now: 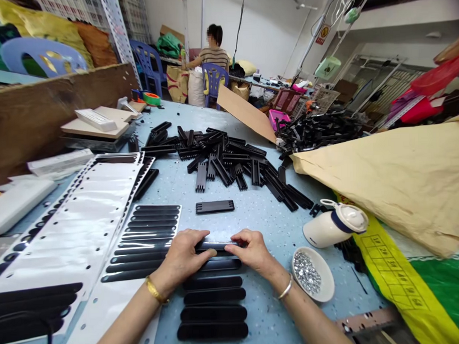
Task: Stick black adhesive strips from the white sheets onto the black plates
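A: Head view, item one: what do the hands hold?

B: Left hand (185,256) and right hand (255,251), both on one black strip (220,245). The strip lies crosswise in front of the person, long axis left to right. The left hand's fingers (200,253) are closed over its left end, the right hand's over its right end. Neither hand is nearer; each takes an end.

A: Where does the strip sit?

B: On the blue surface (261,211), at the far end of a column of like strips (213,303) laid parallel, running back toward the person. Just left of it, a sheet (141,245) carries more strips in rows.

A: Containers?

B: Bowl (313,274), white, near the right wrist, holding small silver pieces, too small to tell what kind. Beyond it a white jug (334,223) on its side; contents not visible.

A: Other stock?

B: One slotted black plate (214,207) alone, beyond the hands. Farther off, a loose pile (221,157) of black comb-like parts. White backing sheets (76,217) at left, tan paper (403,181) at right. A second person (212,52) sits well apart at a far table.
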`<control>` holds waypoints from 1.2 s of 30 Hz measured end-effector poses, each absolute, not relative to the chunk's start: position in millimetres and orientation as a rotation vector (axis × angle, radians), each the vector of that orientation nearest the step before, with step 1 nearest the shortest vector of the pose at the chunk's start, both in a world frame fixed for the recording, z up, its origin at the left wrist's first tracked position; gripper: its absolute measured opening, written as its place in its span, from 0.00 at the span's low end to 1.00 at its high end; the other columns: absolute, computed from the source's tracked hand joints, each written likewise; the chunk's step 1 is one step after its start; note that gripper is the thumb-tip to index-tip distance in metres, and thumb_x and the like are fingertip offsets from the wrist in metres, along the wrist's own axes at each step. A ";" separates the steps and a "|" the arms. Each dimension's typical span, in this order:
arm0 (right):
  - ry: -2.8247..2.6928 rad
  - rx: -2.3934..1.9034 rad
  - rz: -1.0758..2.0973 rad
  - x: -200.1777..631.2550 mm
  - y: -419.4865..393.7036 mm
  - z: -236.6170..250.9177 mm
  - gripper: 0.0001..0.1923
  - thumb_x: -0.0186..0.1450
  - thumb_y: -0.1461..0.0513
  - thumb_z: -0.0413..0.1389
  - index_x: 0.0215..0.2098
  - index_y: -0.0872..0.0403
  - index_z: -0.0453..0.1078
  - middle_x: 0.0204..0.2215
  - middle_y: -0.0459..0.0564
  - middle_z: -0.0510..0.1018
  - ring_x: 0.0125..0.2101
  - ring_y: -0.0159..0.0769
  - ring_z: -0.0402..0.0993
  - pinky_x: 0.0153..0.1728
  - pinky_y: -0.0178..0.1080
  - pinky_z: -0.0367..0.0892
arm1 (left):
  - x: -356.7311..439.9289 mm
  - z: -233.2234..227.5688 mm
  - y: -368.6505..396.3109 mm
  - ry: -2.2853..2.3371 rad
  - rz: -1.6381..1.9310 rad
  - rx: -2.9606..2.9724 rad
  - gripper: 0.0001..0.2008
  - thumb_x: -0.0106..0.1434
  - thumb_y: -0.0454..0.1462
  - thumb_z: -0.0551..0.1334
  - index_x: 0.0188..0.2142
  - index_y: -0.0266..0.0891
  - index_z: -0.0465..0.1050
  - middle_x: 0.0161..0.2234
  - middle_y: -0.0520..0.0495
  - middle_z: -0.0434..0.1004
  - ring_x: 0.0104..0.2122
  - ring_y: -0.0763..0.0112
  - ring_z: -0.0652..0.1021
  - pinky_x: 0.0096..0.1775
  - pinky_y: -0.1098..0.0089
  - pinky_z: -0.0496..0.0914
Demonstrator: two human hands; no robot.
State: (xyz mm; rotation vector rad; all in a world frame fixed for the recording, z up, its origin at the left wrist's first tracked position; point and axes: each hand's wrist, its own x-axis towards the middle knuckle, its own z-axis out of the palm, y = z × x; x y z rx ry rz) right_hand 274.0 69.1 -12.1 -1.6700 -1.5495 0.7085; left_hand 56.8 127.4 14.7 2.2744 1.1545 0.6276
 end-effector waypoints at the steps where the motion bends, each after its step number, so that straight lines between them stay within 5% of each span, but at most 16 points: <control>1: -1.557 -1.669 0.711 273.5 70.7 -12.2 0.07 0.53 0.59 0.68 0.29 0.55 0.80 0.23 0.49 0.80 0.25 0.35 0.74 0.27 0.35 0.67 | 59.4 16.8 129.2 1.136 0.602 2.278 0.15 0.54 0.44 0.67 0.39 0.39 0.80 0.32 0.44 0.83 0.33 0.58 0.80 0.38 0.62 0.72; 9: -1.593 -1.663 0.720 271.8 78.7 -10.5 0.07 0.55 0.60 0.66 0.20 0.52 0.78 0.17 0.45 0.78 0.20 0.31 0.72 0.23 0.32 0.62 | 67.1 23.1 138.2 1.040 0.508 2.208 0.07 0.55 0.40 0.64 0.29 0.40 0.79 0.27 0.49 0.81 0.31 0.65 0.79 0.34 0.69 0.70; 21: -1.613 -1.731 0.515 268.6 81.7 -17.0 0.30 0.70 0.50 0.47 0.16 0.54 0.72 0.13 0.45 0.71 0.17 0.30 0.66 0.21 0.32 0.58 | 65.2 24.0 135.5 1.049 0.514 2.151 0.08 0.54 0.41 0.65 0.31 0.40 0.80 0.30 0.48 0.82 0.32 0.63 0.80 0.36 0.68 0.71; 25: -1.670 -1.696 0.497 257.8 84.6 -10.4 0.23 0.67 0.51 0.54 0.20 0.54 0.75 0.18 0.47 0.76 0.21 0.32 0.71 0.25 0.33 0.62 | 63.2 23.0 134.9 1.056 0.522 2.153 0.12 0.58 0.42 0.61 0.36 0.39 0.81 0.34 0.45 0.84 0.35 0.62 0.81 0.38 0.67 0.72; 28: -1.716 -1.672 0.494 248.6 86.3 -10.7 0.19 0.62 0.52 0.60 0.17 0.53 0.73 0.18 0.46 0.76 0.22 0.31 0.71 0.26 0.33 0.62 | 66.4 22.6 135.4 1.030 0.513 2.176 0.14 0.61 0.39 0.56 0.30 0.39 0.81 0.29 0.47 0.83 0.31 0.64 0.80 0.36 0.69 0.70; 33: -1.758 -1.654 0.494 249.0 70.7 -5.7 0.24 0.68 0.58 0.52 0.14 0.53 0.67 0.16 0.46 0.72 0.20 0.30 0.68 0.26 0.33 0.62 | 69.3 27.8 126.6 1.008 0.468 2.214 0.16 0.61 0.38 0.56 0.22 0.39 0.78 0.20 0.48 0.79 0.23 0.65 0.78 0.29 0.70 0.69; 36: -1.775 -1.619 0.517 255.7 45.0 4.1 0.20 0.70 0.59 0.48 0.23 0.54 0.75 0.22 0.49 0.78 0.26 0.34 0.74 0.32 0.35 0.67 | 56.0 35.2 111.8 0.967 0.466 2.216 0.14 0.62 0.38 0.55 0.31 0.42 0.81 0.27 0.48 0.84 0.28 0.64 0.81 0.32 0.70 0.72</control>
